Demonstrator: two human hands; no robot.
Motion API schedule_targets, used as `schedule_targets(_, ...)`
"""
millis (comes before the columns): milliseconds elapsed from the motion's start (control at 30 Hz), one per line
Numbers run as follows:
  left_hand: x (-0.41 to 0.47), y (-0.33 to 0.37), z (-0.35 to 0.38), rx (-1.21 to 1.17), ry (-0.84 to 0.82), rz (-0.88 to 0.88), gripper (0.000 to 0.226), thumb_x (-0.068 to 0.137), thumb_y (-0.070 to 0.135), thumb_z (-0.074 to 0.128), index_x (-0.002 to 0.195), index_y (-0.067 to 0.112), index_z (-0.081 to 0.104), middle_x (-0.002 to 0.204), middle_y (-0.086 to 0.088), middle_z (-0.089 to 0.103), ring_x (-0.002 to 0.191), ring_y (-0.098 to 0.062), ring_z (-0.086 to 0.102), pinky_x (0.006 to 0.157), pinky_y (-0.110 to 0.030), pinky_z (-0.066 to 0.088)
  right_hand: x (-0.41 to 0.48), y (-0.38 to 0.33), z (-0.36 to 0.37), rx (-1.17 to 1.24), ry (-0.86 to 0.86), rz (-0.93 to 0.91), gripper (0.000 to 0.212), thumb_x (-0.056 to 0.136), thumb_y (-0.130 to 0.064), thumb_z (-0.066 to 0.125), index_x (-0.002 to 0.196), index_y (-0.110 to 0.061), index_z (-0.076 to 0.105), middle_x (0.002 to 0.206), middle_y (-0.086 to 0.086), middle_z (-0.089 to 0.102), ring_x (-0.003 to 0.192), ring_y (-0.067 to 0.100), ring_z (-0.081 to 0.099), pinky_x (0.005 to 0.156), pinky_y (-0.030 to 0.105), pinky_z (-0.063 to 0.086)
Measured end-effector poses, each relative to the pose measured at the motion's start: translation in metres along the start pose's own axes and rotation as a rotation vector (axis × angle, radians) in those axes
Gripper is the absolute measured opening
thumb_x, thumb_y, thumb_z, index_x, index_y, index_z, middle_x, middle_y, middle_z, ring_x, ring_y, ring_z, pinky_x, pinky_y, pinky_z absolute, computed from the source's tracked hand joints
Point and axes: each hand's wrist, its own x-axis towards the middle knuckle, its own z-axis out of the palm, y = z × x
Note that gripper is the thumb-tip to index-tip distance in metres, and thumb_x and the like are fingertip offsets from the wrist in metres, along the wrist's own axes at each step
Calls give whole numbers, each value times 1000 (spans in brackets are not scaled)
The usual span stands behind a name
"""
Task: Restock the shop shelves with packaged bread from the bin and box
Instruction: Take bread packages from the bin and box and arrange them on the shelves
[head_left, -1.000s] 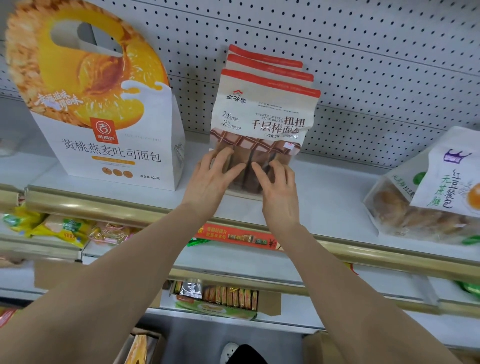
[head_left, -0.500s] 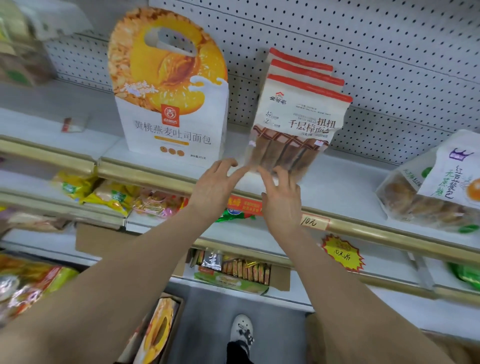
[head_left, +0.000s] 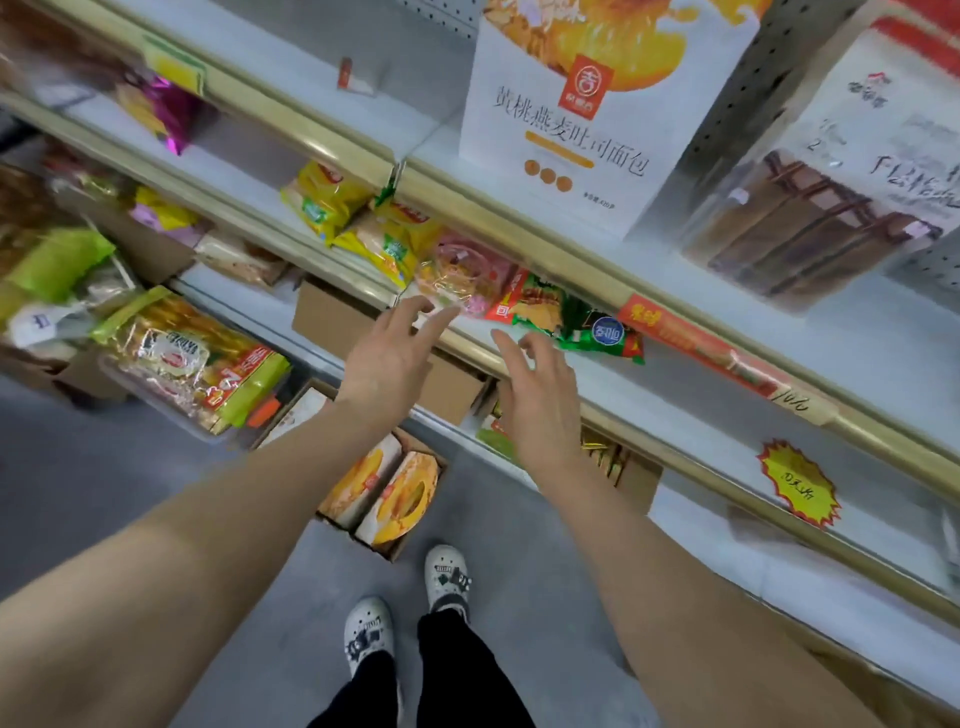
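View from a head camera, looking down a shop aisle at two bare forearms. Down and to the left of the left hand, a clear bin (head_left: 150, 397) on the floor holds gold-and-green bread packs (head_left: 192, 358). The left hand (head_left: 387, 364) hovers in the air, fingers spread and relaxed, holding nothing. Directly below and between the two hands, an open cardboard box (head_left: 388, 553) sits on the floor with peach-printed bread cartons (head_left: 400, 499) standing in it. The right hand (head_left: 535, 395) hovers just beside the left, also slack and empty. Above it, a matching white carton (head_left: 571, 135) stands on the upper shelf (head_left: 857, 332). Further up and right are bags of stick bread (head_left: 831, 208).

This looks like the pause between placings, with both hands free for the next pack. The next move probably calls for bending to the box, gripping a carton by its sides, and lifting it up beside its match.
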Motion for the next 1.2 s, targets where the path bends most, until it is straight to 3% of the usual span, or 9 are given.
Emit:
schedule_targets(67,-22,-20,10,-5,-39,-82,80,74,-1,75,143,22,41,134,-15,47,112,-37,53,83,-49,53,-3,-12,18,35,-68,-50,63,78,1,68,136,-17,51,120,13,53,99,33,54,78,43,46)
schedule_targets(200,-67,-51,37,-25,-100,-242,82,72,-1,76,141,24,40,132,-13,46,110,-34,53,72,-47,57,-13,-30,60,82,-164,-122,63,75,5,70,133,-17,55,119,11,56,99,32,58,76,41,49)
schedule_targets(367,-120,-78,82,-110,-132,-434,66,83,22,75,141,21,45,131,-14,51,111,-39,57,75,-48,57,-22,-36,129,189,-323,-232,62,75,8,70,132,-12,58,127,13,60,107,36,61,85,44,52)
schedule_targets(500,-153,-88,123,-152,-140,-510,55,92,37,55,142,16,45,130,-17,52,109,-39,56,73,-46,55,-31,-25,187,231,-445,-281,64,80,9,64,138,-14,54,134,9,59,117,32,58,95,47,49)
schedule_targets(633,-185,-101,185,-219,-186,-609,56,92,33,62,142,14,45,130,-16,51,111,-39,56,79,-47,56,-40,-8,252,242,-534,-316,71,73,15,65,138,-12,54,135,9,59,120,30,58,100,47,48)
schedule_targets(800,-214,-109,249,-292,-260,-636,60,85,30,71,137,17,44,125,-14,54,105,-37,59,73,-48,58,-41,20,319,203,-618,-325,66,76,17,62,136,-10,56,133,11,61,116,31,61,100,50,48)
schedule_targets(967,-230,-119,325,-361,-353,-738,67,83,53,51,136,12,53,126,-13,56,107,-36,59,82,-46,55,-35,54,396,113,-731,-344,69,80,10,49,142,-20,48,138,5,56,121,30,54,98,45,45)
schedule_targets(1100,-232,-126,380,-413,-441,-782,64,86,40,63,142,14,46,133,-13,50,115,-35,53,89,-45,50,-33,75,443,80,-821,-319,69,82,-12,19,144,-21,47,144,6,52,127,31,50,103,45,42)
schedule_targets(1200,-232,-132,417,-437,-496,-798,67,87,35,67,146,19,40,138,-8,45,121,-30,48,93,-45,49,-36,89,469,52,-904,-308,64,89,5,35,147,-19,44,151,11,44,135,32,43,111,43,35)
